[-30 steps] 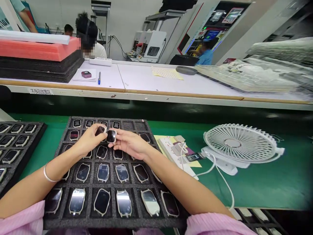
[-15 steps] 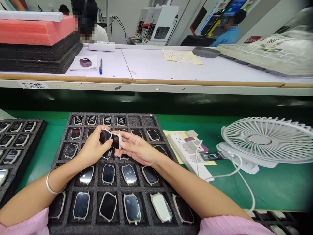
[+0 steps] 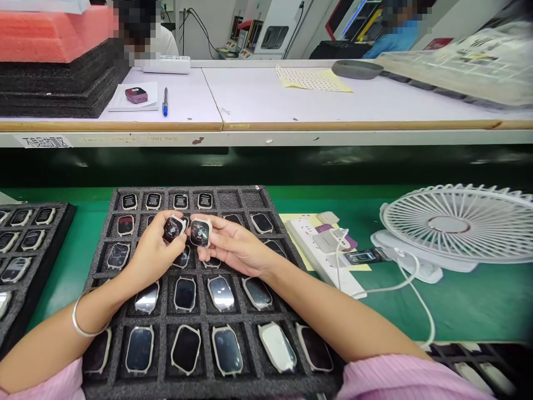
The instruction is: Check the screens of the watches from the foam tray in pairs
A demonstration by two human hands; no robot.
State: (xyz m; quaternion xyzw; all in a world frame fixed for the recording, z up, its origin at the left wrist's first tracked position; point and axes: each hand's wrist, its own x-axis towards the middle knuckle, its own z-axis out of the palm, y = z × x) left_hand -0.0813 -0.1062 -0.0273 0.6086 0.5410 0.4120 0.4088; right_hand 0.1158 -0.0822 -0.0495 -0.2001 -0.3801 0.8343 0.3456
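Both screens have just tilted up into view, so each can be read: the left hand (image 3: 150,254) fingers pinch the left watch case (image 3: 172,228) and the right hand (image 3: 236,248) fingers pinch the right watch case (image 3: 200,233) — side by side, just above the foam tray (image 3: 227,199).

A long white worktop (image 3: 266,100), edged in wood, is seen running across the room. In front of and below it, a green worktop (image 3: 458,316) is laid out, and soft light is reflected in the dark glossy band (image 3: 291,164) between them. At the white worktop's left end, black foam sheets (image 3: 54,91) are stacked under a pink slab (image 3: 50,33). Behind it, a white wall (image 3: 219,25), a white machine (image 3: 275,33) and two seated people are seen. At its right end, clear-wrapped sheets (image 3: 458,61) are piled.
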